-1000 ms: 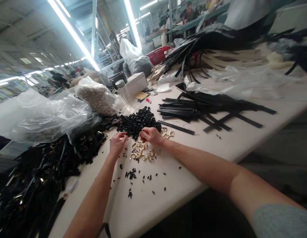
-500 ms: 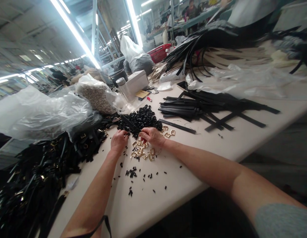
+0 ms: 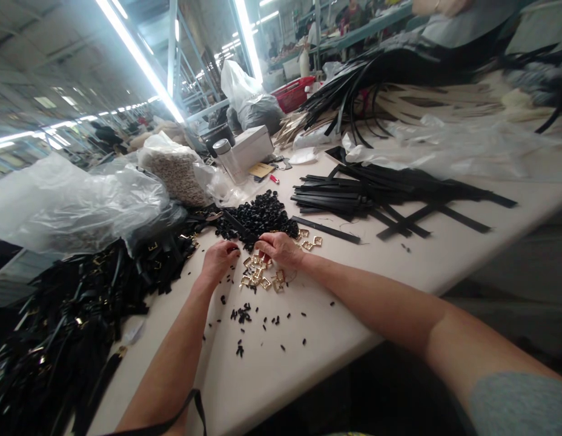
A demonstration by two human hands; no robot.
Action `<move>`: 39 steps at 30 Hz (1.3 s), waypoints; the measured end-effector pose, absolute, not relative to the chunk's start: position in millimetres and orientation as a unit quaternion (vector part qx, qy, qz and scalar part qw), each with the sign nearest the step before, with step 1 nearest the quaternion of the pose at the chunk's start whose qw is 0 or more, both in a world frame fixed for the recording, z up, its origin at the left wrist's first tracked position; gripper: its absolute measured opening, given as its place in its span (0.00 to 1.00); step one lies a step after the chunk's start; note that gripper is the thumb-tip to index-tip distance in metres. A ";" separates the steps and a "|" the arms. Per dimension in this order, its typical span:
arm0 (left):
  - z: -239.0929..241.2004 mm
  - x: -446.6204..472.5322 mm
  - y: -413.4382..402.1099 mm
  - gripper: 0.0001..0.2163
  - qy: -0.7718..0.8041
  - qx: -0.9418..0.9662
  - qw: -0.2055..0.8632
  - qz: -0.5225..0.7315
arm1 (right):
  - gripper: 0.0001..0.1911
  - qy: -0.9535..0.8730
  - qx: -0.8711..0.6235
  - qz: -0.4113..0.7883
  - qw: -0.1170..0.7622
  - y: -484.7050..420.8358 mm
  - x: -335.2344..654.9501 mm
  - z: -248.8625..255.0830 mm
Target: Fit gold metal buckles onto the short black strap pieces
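Observation:
My left hand (image 3: 220, 261) is closed in a pinch at the near edge of a heap of small black loops (image 3: 267, 212). A dark bit shows at its fingertips, too small to name. Just to the right, my right hand (image 3: 281, 249) has its fingers closed at the near end of a black strap (image 3: 235, 224), which slants away to the left across the heap. Gold buckles (image 3: 264, 282) lie loose below the right hand, and several more sit just beyond it. Small black pieces (image 3: 242, 313) are scattered on the table (image 3: 308, 375) nearer to me.
On the left, black straps with buckles (image 3: 81, 315) are piled beside plastic bags (image 3: 81, 200). Cut black strips (image 3: 335, 197) lie to the right. Behind stand a clear bottle (image 3: 229, 158), a white box (image 3: 254, 145) and a red basket (image 3: 294, 94). Another person's arm (image 3: 444, 7) shows at the top right.
My left hand has shifted slightly to the right, toward my right hand. The right hand keeps its place at the strap. At the top right, the other person's arm has come lower into view.

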State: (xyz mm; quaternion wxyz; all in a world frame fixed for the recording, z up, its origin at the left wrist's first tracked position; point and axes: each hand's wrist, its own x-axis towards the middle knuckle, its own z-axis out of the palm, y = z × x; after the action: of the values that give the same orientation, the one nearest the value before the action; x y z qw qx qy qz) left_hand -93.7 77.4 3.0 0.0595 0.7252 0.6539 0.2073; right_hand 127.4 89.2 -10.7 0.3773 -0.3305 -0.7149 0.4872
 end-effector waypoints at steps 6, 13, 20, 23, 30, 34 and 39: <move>7.7 -76.2 36.7 0.17 0.636 0.499 0.350 0.473 | 0.11 -0.716 -0.319 0.502 0.366 85.7 126.0 -7.1; -1.6 -54.7 -1.0 0.17 0.551 0.353 0.441 0.614 | 0.11 -0.743 -0.303 0.501 0.323 73.2 123.2 -1.2; -2.9 -49.4 3.5 0.19 0.543 0.306 0.454 0.636 | 0.11 -0.749 -0.303 0.508 0.298 66.8 122.4 2.7; -3.8 -47.0 3.4 0.16 0.536 0.308 0.453 0.642 | 0.10 -0.753 -0.303 0.508 0.290 65.8 121.5 1.8; -5.3 -41.0 2.5 0.16 0.542 0.339 0.429 0.639 | 0.11 -0.787 -0.317 0.450 0.277 64.6 119.0 -0.4; -4.2 -39.6 2.6 0.15 0.539 0.341 0.433 0.637 | 0.11 -0.798 -0.315 0.438 0.268 65.6 118.0 -2.6; -4.3 -41.5 3.6 0.15 0.544 0.318 0.443 0.638 | 0.12 -0.806 -0.305 0.448 0.239 66.9 118.8 -2.0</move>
State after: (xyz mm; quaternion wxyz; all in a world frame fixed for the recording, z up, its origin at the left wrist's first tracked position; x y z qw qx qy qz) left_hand -41.5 3.6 -4.3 0.4425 0.3180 0.5445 0.6376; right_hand 118.8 66.9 -2.0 0.2391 -0.3052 -0.8057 0.4477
